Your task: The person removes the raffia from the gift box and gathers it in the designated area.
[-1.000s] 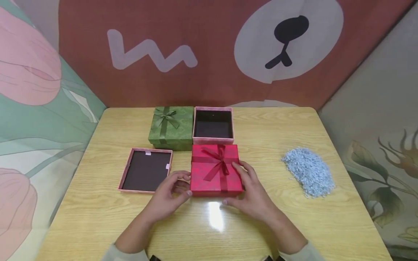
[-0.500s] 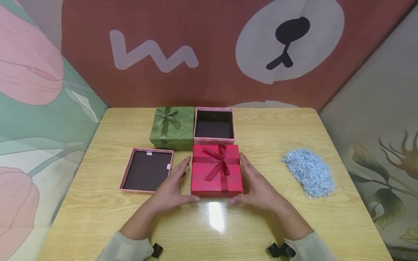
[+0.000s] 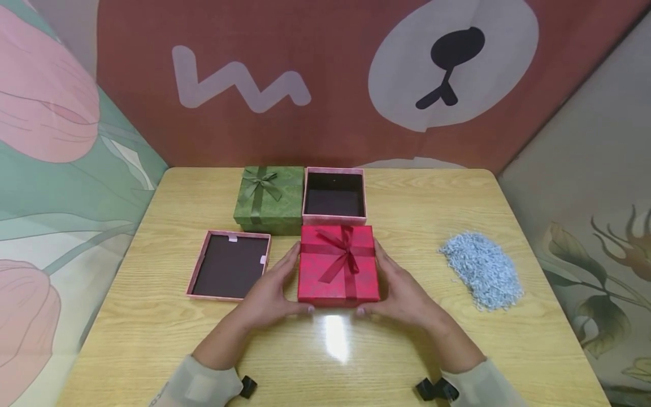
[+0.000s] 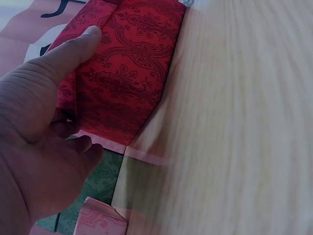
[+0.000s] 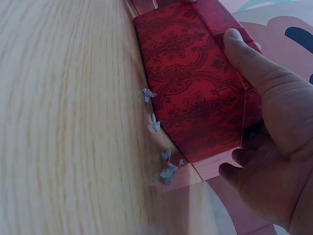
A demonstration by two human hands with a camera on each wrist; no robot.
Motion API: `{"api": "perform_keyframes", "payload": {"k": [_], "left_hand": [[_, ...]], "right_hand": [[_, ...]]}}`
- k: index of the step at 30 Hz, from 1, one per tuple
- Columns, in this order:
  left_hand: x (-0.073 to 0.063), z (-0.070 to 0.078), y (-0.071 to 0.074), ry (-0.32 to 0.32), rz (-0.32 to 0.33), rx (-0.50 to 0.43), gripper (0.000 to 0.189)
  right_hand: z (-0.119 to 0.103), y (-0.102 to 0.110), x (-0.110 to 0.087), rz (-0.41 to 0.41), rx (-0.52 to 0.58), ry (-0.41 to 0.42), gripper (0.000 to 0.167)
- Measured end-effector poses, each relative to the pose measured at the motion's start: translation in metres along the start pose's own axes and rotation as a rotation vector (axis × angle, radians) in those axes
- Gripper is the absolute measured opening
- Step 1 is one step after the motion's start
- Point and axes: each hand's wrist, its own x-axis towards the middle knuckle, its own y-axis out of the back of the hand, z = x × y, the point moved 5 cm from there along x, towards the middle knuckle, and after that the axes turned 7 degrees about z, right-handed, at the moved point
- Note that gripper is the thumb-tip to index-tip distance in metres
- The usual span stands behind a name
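A red gift box [image 3: 320, 285] with a dark red ribbon and bow sits lidded on the table, in the middle of the head view. My left hand [image 3: 268, 299] holds its left side, and my right hand [image 3: 404, 298] holds its right side. Each thumb lies along the front near a corner, while the other fingers reach round the side. In the left wrist view the thumb [image 4: 73, 55] presses on the patterned red front. The right wrist view has the other thumb [image 5: 252, 58] on the lid's edge. The box mostly hides the far fingertips.
Behind the red box stands an open pink box [image 3: 335, 219] with a dark inside, beside a lidded green gift box [image 3: 287, 209]. A pink lid [image 3: 229, 268] lies upturned at left. Blue shredded paper [image 3: 480, 271] is heaped at right, and stray shreds [image 5: 168, 169] lie near the box.
Both hands have shifted from loosely beside the red box to its two sides, the right fingers coming off the top. The thumbs now lie at the front corners. The box stays in place.
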Motion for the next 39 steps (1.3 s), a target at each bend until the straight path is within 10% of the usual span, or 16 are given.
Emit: {"api": "perform_keyframes", "payload": {"k": [39], "left_hand": [[-0.002,0.039,0.031,-0.024,0.054,0.034,0.127]], "right_hand": [[-0.040,0.030,-0.001,0.047,-0.037,0.040,0.140]]}}
